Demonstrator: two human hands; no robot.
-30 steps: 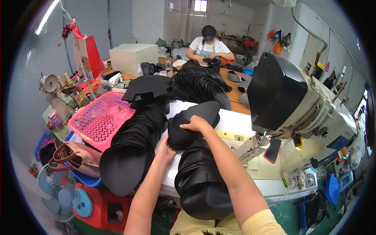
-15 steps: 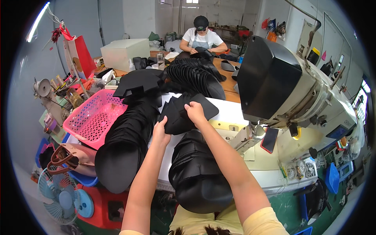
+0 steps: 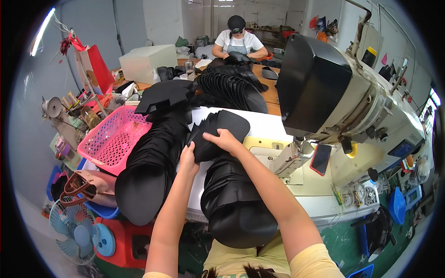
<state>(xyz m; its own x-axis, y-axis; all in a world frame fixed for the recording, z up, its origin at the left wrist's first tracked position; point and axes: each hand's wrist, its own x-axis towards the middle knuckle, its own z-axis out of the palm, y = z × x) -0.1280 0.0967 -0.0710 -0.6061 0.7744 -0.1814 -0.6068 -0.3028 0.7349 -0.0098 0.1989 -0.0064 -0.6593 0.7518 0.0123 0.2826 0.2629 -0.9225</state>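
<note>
Both of my hands hold a small overlapping stack of black rounded panels (image 3: 229,123) above the white sewing machine table (image 3: 273,127). My left hand (image 3: 187,160) pinches the stack's near left edge, thumb on top. My right hand (image 3: 223,140) lies over its near right part, thumb pointing left and fingers largely hidden. Beneath my right forearm, a fanned row of black panels (image 3: 243,222) hangs over the table's front edge toward my lap. To the left runs another long row of overlapping black panels (image 3: 143,185).
A sewing machine (image 3: 320,88) stands at the right, with a phone (image 3: 321,159) on its bed. At the left are a pink basket (image 3: 111,143), a handbag (image 3: 99,185) and a fan (image 3: 79,234). Across the table, a person (image 3: 237,44) handles a black piece behind more fanned panels (image 3: 232,88).
My right hand has shifted slightly left and down on the stack, closer to my left hand. The held panels have turned a little and moved left. The view has shifted slightly.
</note>
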